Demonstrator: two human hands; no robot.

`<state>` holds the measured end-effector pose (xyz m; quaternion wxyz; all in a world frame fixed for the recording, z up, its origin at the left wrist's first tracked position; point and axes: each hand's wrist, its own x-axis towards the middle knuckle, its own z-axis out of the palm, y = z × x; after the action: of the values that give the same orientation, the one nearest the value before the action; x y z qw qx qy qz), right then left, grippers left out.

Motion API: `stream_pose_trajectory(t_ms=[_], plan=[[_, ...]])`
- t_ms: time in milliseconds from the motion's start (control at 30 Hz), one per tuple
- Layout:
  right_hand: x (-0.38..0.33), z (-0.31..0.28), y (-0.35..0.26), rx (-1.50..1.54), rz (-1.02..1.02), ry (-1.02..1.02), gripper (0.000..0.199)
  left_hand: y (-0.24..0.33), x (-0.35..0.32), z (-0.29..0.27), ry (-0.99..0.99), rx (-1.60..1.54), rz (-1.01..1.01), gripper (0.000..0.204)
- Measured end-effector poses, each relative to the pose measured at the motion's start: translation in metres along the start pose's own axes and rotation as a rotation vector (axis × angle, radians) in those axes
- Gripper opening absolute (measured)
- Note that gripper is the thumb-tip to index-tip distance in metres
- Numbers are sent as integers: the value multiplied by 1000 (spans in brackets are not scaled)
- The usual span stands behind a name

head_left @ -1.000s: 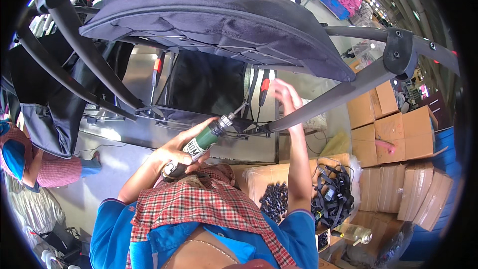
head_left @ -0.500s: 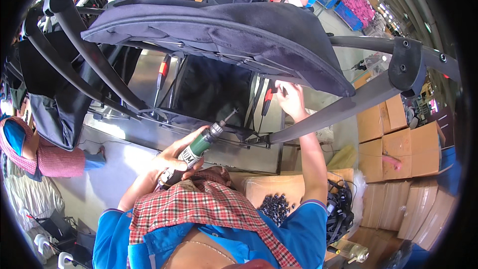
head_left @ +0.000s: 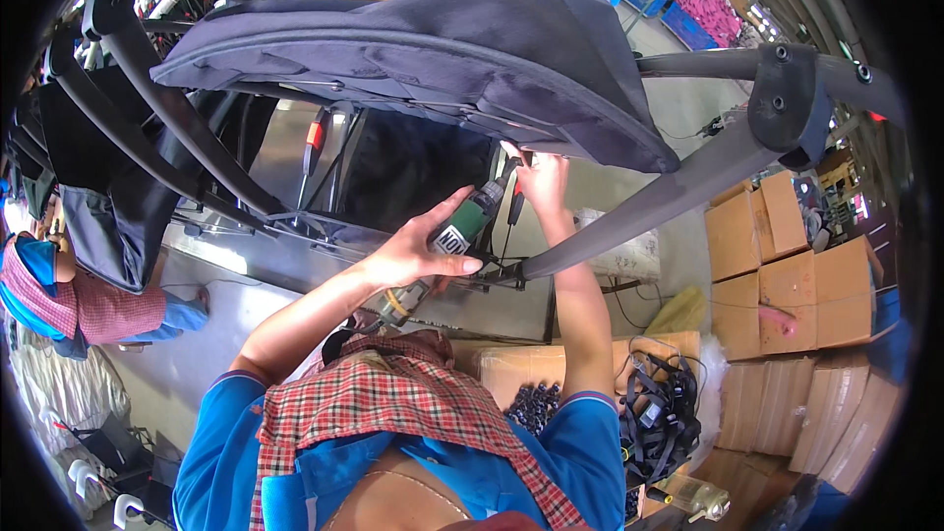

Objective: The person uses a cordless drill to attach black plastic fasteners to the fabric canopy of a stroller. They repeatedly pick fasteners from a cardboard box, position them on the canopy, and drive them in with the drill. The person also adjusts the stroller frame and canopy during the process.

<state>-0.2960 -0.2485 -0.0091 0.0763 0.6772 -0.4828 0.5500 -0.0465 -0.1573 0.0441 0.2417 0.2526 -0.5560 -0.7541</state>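
Observation:
My left hand [head_left: 413, 254] is wrapped round a green electric screwdriver [head_left: 474, 216], tilted up and to the right. The tool's front end reaches the underside of a dark padded fabric panel [head_left: 423, 59], close to my right hand [head_left: 545, 182]. The right fingers are bent together under the panel's lower edge; what they pinch is hidden. The panel belongs to a stroller-like frame with thick grey tubes [head_left: 659, 192]. Below my right hand hangs a red-and-black piece [head_left: 516, 205] on a thin rod. A similar red-and-black piece [head_left: 314, 135] stands farther left, by black fabric [head_left: 393, 172] inside the frame.
Small dark parts [head_left: 534, 405] lie on cardboard near my right elbow, beside a heap of black straps [head_left: 659, 403]. Cardboard boxes [head_left: 787, 305] are stacked at the right. Another person [head_left: 108, 300] in a checked apron is at the left. A frame tube crosses above my right forearm.
My left hand has moved up and right with the screwdriver, bringing its tip to the panel's underside. My right hand has shifted slightly left. The panel has moved a little left.

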Motion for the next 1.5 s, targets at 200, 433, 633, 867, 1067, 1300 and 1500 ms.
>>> stream_pose_trajectory(t_ms=[200,433,633,867,1067,1300,1500], plan=[[-2,2,-3,-10,79,-6,25,-7,16,-1,58,30,9,103],[1,0,-8,-46,83,-54,26,-5,20,-2,78,63,-31,103],[-11,-5,4,-48,86,-155,25,-11,24,7,137,50,22,98],[-22,-18,11,201,-9,-204,34,-11,18,13,157,62,67,98],[-26,-13,14,228,122,-194,23,-14,26,7,142,46,61,98],[-26,-12,15,255,133,-173,25,-13,21,16,176,58,79,96],[-33,-8,19,239,157,-149,24,-16,18,17,191,62,100,96]])
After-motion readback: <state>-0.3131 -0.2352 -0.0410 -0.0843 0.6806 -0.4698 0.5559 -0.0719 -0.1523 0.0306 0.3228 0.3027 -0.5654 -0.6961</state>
